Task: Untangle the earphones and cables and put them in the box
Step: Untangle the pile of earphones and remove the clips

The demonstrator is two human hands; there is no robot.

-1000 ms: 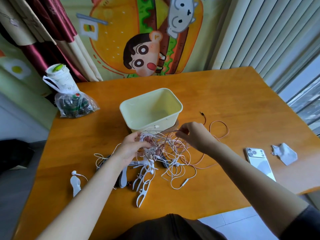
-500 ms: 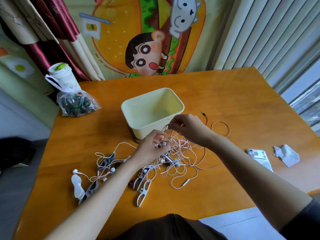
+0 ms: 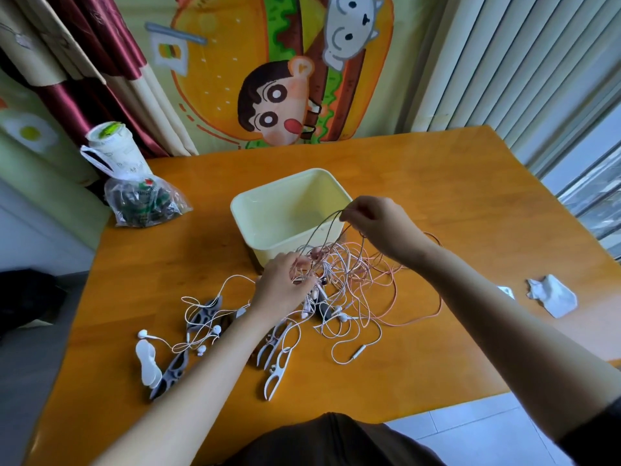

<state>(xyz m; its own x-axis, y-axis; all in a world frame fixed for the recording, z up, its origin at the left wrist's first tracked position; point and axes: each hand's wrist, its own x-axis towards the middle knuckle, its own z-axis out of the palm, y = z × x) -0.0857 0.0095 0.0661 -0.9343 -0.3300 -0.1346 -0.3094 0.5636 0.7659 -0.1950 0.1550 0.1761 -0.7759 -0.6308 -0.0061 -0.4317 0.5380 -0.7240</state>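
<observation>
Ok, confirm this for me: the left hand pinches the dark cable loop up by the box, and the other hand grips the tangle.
Not quite: the hands are swapped. The head view shows the right hand pinching the dark cable loop up by the box, and the left hand gripping the tangle.

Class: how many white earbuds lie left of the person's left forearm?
3: one earbud beside the white winder, farthest left; second earbud and third earbud close together nearer the left forearm. Others may hide under cables.

Plastic bag, cup, crumpled tissue
</observation>
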